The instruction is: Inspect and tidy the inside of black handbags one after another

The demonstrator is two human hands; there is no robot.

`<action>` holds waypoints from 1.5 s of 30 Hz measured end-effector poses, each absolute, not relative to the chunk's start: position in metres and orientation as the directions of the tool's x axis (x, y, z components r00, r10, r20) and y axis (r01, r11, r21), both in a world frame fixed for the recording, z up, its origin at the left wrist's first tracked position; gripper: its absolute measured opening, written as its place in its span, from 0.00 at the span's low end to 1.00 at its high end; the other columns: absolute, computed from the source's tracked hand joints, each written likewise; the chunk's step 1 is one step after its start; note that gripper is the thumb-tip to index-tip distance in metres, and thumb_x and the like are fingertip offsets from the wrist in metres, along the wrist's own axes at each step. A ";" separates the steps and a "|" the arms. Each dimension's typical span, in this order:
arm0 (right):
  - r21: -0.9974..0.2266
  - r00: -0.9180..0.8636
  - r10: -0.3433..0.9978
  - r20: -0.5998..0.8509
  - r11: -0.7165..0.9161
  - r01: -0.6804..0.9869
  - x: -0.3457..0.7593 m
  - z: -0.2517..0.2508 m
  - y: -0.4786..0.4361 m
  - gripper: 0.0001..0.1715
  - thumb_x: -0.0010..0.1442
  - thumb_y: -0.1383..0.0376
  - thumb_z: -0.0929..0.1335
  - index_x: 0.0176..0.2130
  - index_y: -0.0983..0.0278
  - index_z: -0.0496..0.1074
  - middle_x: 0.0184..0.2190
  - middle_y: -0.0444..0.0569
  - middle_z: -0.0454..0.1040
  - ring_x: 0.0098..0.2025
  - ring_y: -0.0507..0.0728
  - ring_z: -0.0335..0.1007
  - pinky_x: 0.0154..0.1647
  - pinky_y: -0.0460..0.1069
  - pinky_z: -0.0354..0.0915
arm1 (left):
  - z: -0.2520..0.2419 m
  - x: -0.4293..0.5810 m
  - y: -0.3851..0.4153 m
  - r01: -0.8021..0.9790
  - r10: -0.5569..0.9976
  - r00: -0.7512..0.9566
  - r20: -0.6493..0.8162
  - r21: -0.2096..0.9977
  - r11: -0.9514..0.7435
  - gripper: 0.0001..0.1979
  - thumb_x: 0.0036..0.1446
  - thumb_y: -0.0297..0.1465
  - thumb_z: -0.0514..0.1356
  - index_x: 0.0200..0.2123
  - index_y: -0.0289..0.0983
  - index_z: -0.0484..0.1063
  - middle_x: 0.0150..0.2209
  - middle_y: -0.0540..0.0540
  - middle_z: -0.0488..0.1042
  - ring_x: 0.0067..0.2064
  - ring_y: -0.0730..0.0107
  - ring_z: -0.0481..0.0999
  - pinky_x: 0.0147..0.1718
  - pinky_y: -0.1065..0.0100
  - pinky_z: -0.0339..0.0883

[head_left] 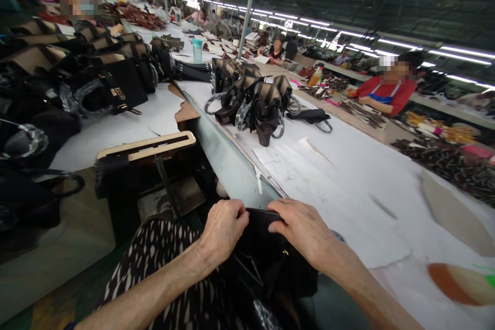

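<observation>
A black handbag (266,258) rests on my lap against the near edge of the white-covered table (348,185). My left hand (223,227) grips the bag's top rim, fingers curled over it. My right hand (301,227) lies on the same rim from the other side, fingers bent down onto it. The bag's lower part and its strap hang between my forearms.
A cluster of dark handbags (255,103) with wrapped ring handles stands further up the table. More black bags (96,77) pile on the left table. A wooden frame (150,147) stands in the gap. A person in red (386,93) and other workers sit beyond.
</observation>
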State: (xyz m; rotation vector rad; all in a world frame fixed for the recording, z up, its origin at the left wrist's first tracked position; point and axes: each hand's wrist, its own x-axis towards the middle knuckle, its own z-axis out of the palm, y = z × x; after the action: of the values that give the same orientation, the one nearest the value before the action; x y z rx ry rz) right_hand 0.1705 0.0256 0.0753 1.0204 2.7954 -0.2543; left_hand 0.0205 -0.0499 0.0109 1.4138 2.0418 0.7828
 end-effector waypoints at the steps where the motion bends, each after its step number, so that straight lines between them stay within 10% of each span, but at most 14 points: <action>1: -0.111 -0.751 0.626 -0.211 0.748 0.654 0.171 0.075 0.026 0.06 0.55 0.70 0.66 0.27 0.62 0.68 0.29 0.41 0.71 0.33 0.52 0.67 0.32 0.45 0.56 | 0.010 0.021 -0.050 0.638 0.945 -0.312 -0.097 0.716 0.285 0.10 0.50 0.29 0.53 0.20 0.36 0.69 0.18 0.52 0.67 0.23 0.75 0.64 0.24 0.72 0.50; 34: 0.116 -0.754 0.628 -0.192 0.778 0.618 0.142 0.048 0.020 0.12 0.62 0.64 0.62 0.31 0.61 0.72 0.25 0.48 0.76 0.28 0.60 0.73 0.23 0.48 0.54 | 0.012 0.016 -0.052 0.605 0.965 -0.241 -0.102 0.762 0.232 0.03 0.48 0.29 0.56 0.24 0.37 0.67 0.21 0.53 0.68 0.25 0.73 0.65 0.26 0.72 0.54; 41: 0.171 -0.706 0.691 -0.155 0.723 0.669 0.152 0.070 0.024 0.11 0.61 0.64 0.62 0.30 0.61 0.71 0.23 0.49 0.75 0.27 0.62 0.73 0.24 0.49 0.53 | 0.030 0.007 -0.062 0.560 0.942 -0.334 -0.040 0.795 0.233 0.42 0.35 0.33 0.66 0.55 0.37 0.53 0.54 0.40 0.61 0.54 0.56 0.59 0.51 0.64 0.55; 45: 0.216 -0.703 0.700 -0.125 0.711 0.669 0.152 0.087 0.021 0.11 0.61 0.66 0.62 0.29 0.60 0.71 0.22 0.49 0.75 0.27 0.62 0.73 0.25 0.50 0.54 | 0.036 0.004 -0.063 0.253 0.909 -0.248 -0.336 0.883 0.396 0.43 0.37 0.26 0.61 0.58 0.36 0.46 0.53 0.39 0.62 0.41 0.64 0.70 0.36 0.70 0.65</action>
State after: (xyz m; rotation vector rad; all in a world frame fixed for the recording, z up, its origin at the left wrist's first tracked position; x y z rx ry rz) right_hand 0.1523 0.0207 0.0870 1.1008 2.7195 0.2287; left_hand 0.0039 -0.0627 0.0361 1.0212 1.7331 0.8940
